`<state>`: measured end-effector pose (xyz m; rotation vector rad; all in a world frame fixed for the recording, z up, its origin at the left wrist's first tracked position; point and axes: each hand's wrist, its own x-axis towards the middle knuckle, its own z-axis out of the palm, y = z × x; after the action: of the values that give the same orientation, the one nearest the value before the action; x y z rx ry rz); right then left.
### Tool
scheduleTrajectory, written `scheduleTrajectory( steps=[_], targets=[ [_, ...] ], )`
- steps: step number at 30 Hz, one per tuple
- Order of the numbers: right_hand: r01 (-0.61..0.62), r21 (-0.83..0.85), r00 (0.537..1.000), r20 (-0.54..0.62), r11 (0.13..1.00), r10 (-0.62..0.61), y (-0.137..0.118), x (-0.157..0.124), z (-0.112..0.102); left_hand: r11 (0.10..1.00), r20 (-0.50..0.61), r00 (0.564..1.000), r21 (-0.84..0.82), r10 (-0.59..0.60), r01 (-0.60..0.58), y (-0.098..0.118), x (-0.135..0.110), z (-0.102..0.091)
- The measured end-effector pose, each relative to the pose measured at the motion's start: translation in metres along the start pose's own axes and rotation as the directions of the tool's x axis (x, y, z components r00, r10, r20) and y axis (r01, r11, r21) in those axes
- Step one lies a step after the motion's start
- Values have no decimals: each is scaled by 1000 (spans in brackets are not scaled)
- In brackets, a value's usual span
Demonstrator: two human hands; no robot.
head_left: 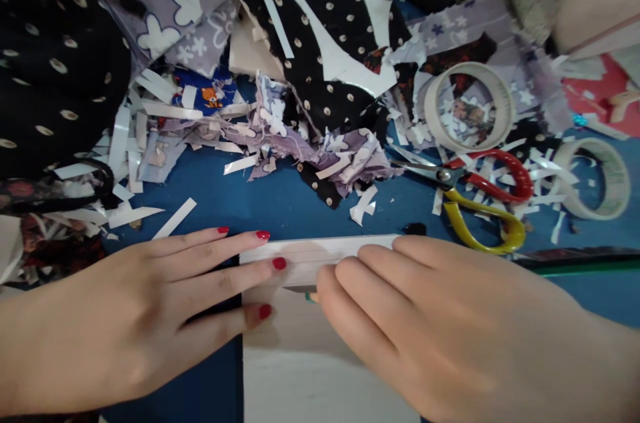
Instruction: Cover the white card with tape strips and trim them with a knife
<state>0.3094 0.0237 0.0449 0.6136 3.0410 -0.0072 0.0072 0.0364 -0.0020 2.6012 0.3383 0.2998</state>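
Note:
A white sheet of paper (300,349) lies on the blue table, its top edge folded into a narrow band (320,251). My left hand (135,316) lies flat with the fingers stretched out, and its fingertips press on the band's left end. My right hand (450,323) rests on the band with bent fingers held together. A long dark tool with a green edge (575,261) runs under this hand from the right. Its thin tip (306,292) shows just left of the fingers. How the hand grips it is hidden.
Red-and-yellow scissors (480,199) lie just beyond the right hand. Two tape rolls (470,106) (595,177) sit at the right. Purple and black dotted fabric scraps (320,143) and white paper strips (175,217) are heaped across the back and left. Bare blue table (280,203) lies between.

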Motion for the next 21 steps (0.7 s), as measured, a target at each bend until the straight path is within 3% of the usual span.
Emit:
scheduleTrajectory(
  steps=[21],
  targets=[
    [-47, -24, 999, 20, 999, 47, -14, 11, -7, 1000, 6, 1000, -5, 3, -3, 1, 2, -3]
  ],
)
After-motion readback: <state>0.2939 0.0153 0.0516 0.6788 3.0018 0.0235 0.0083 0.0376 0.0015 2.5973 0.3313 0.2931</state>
